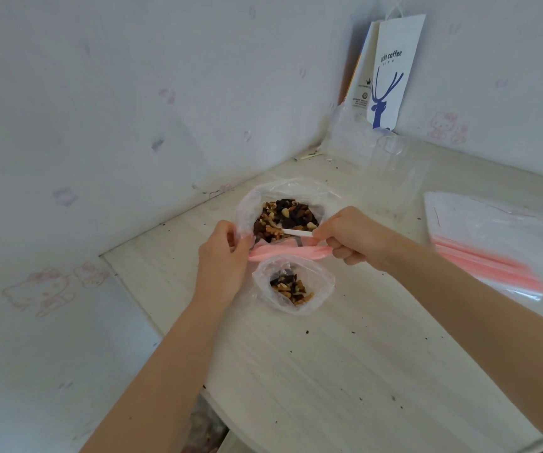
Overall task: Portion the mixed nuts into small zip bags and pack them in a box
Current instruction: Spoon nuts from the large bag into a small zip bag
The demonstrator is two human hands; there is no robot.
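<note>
Both hands (222, 256) (345, 238) at opposite ends of zip bag (293, 286)

The words "luckin coffee" are printed in dark blue on the white paper bag (394, 73), above a blue deer-head logo (381, 99). Small print on the adjoining panel (361, 93) is illegible.

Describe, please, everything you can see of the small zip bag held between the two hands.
The small zip bag is thin clear plastic with a pink zip strip along its mouth. The left hand and right hand pinch the strip's ends, pulling it straight. Below, its crumpled body seems to rest on the table, holding a small portion of mixed nuts.
</note>
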